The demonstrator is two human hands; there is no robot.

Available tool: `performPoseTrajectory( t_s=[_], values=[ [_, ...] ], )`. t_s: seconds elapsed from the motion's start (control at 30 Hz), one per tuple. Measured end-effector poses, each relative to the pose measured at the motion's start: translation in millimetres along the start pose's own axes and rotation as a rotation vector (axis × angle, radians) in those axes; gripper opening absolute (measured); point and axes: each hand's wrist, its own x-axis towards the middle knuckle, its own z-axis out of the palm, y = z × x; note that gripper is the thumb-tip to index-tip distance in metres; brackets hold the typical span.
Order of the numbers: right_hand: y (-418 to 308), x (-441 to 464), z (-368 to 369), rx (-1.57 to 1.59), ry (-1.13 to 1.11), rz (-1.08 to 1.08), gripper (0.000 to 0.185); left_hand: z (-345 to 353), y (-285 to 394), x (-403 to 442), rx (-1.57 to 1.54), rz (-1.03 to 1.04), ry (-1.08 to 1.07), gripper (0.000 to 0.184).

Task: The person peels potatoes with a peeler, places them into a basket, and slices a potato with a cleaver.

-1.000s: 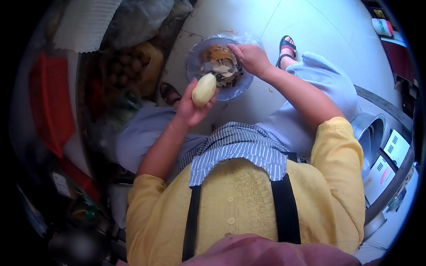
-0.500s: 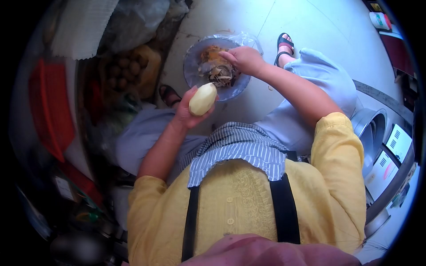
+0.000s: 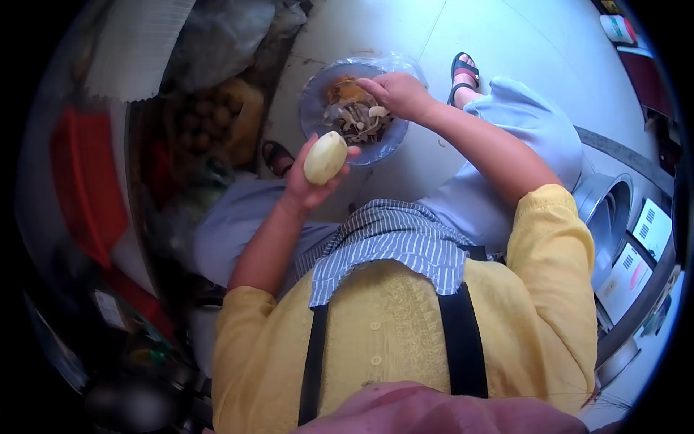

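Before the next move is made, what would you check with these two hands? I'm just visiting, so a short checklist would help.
1. Pale yellow, oval peeled potato held: ok, in the left-hand fingers.
2. Potato fully peeled: cannot tell, its underside is hidden.
3. Tool in the right-hand fingers: cannot tell, none shows clearly.
4. Round bowl lined with clear plastic below the right hand: ok.
5. Scraps all in the bowl: not ok, small bits lie on the pale tiled floor.
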Motion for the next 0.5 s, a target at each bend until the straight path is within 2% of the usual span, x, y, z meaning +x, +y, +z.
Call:
performPoseTrajectory(
  t_s=[0.07, 0.13, 0.23, 0.27, 0.33, 0.5],
  values=[
    [-3.4, 0.9, -1.9, 0.037, -0.004, -0.018, 0.055, -0.7, 2.3, 0.6, -0.070, -0.061, -0.045, 0.050],
    [-9.0, -0.8, -4.9, 0.078, 0.002, -0.026, 0.055, -1.9, 2.1, 0.6, -0.054, -0.017, 0.100, 0.059],
    [-19.2, -5.4, -5.9, 0.134, -0.032, -0.052, 0.055, -0.7, -2.6, 2.3, 0.091, 0.079, 0.029, 0.063],
    [-18.6, -5.7, -5.3, 0.113, -0.029, -0.052, 0.054, 1.5, -2.8, 1.7, 0.092, 0.082, 0.030, 0.063],
    [-16.4, -5.8, -4.1, 0.090, -0.026, -0.049, 0.054, 7.7, -2.1, 0.4, 0.288, 0.195, 0.126, 0.063],
    [-27.4, -10.7, -11.8, 0.136, -0.030, -0.052, 0.053, 11.1, -1.6, 0.0, 0.230, 0.186, 0.186, 0.057]
  ],
)
